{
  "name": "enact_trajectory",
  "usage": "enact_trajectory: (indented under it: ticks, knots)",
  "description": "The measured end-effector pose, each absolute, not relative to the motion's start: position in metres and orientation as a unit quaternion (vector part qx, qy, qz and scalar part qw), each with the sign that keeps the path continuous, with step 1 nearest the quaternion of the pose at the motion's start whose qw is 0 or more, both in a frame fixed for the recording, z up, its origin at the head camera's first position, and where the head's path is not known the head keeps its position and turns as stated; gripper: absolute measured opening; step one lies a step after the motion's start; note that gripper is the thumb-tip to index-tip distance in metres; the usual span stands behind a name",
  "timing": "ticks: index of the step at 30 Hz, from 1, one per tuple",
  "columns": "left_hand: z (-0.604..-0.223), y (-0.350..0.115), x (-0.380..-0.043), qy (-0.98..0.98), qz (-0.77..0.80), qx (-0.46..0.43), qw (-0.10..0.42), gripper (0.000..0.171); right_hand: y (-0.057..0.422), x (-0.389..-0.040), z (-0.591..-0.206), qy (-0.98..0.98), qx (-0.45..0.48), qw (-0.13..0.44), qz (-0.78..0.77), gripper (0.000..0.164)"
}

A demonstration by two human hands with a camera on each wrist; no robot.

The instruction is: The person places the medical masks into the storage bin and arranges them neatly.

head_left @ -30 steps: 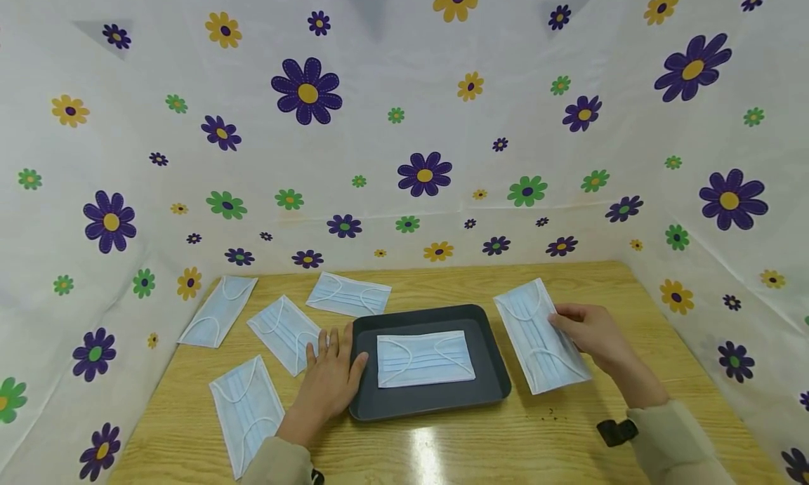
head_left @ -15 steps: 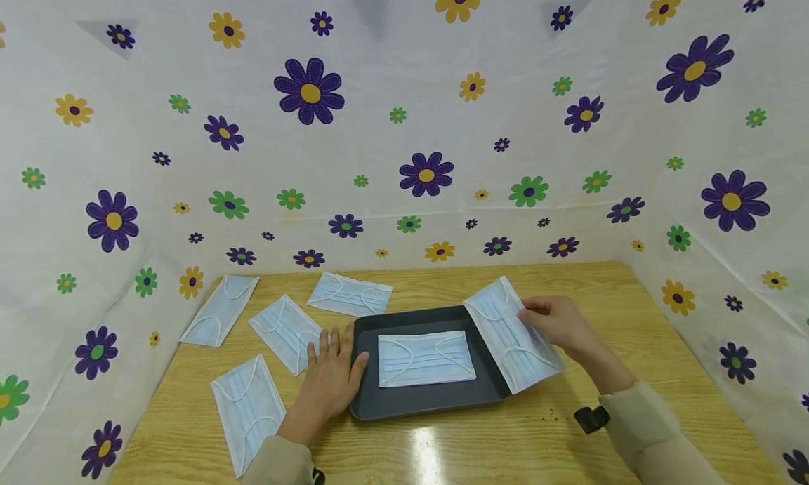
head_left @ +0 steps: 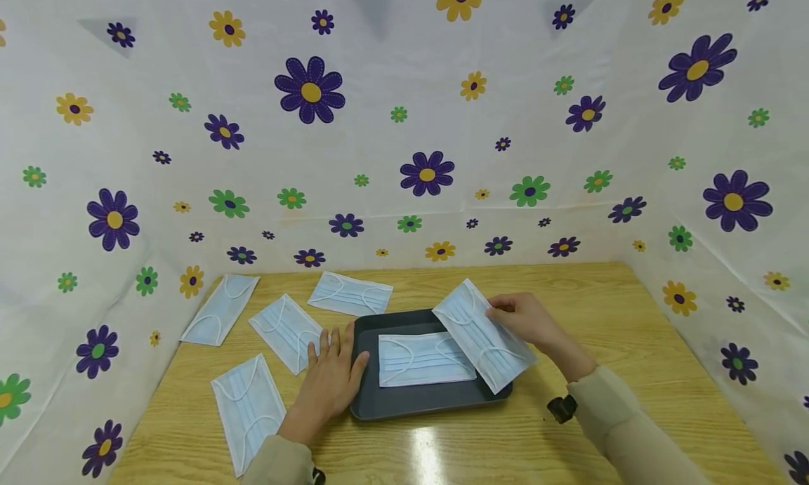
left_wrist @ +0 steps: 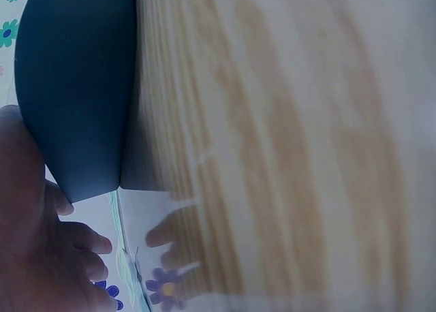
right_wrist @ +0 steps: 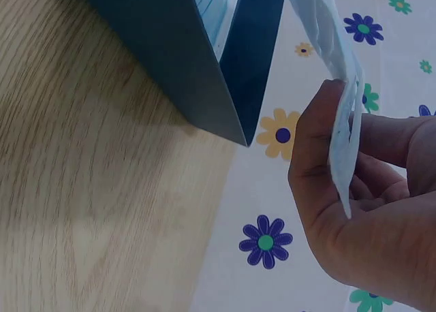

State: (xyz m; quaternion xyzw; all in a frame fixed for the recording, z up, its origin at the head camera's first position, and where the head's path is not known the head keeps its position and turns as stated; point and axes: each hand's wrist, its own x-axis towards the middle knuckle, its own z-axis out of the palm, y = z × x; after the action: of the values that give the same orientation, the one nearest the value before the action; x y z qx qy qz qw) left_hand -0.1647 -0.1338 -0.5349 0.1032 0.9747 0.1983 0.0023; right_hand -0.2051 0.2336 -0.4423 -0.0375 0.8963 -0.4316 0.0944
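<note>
My right hand (head_left: pixel 521 320) pinches the edge of a light blue face mask (head_left: pixel 482 334) with white ear loops, tilted above the right side of a dark grey tray (head_left: pixel 417 404). In the right wrist view that mask (right_wrist: pixel 346 121) is seen edge-on between thumb and fingers. A second face mask (head_left: pixel 417 362) lies flat inside the tray, its right end partly covered by the held one. My left hand (head_left: pixel 331 373) rests at the tray's left rim with fingers spread. The left wrist view shows the tray's outer wall (left_wrist: pixel 78 87) beside those fingers.
Left of the tray, several masks lie on the wooden table (head_left: pixel 569 436): one at the far left (head_left: pixel 221 309), one near the front (head_left: pixel 248 411), one beside my left fingers (head_left: pixel 284 330). Another mask (head_left: pixel 350 293) lies behind the tray. Flower-printed white cloth (head_left: pixel 404 134) encloses the table.
My right hand has carried its mask leftward from the table's right side to over the tray's right part. The left hand and the other masks stay in place.
</note>
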Motion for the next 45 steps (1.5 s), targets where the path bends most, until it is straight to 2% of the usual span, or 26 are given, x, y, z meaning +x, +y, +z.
enact_trajectory:
  ticks: [22,37,45]
  knots:
    - [-0.532,-0.134,-0.164,0.974,0.202,0.100,0.012,0.071,0.194,-0.230,-0.450,0.894,-0.178,0.119,-0.392,0.027]
    - [-0.535,-0.134,-0.164,0.974,0.205,0.098,0.011,0.071,0.169,-0.241,-0.453,0.880,-0.280,0.170,-0.344,0.021]
    - [-0.536,-0.134,-0.164,0.975,0.201,0.097,0.014,0.072,0.156,-0.244,-0.451,0.889,-0.289,0.177,-0.309,0.021]
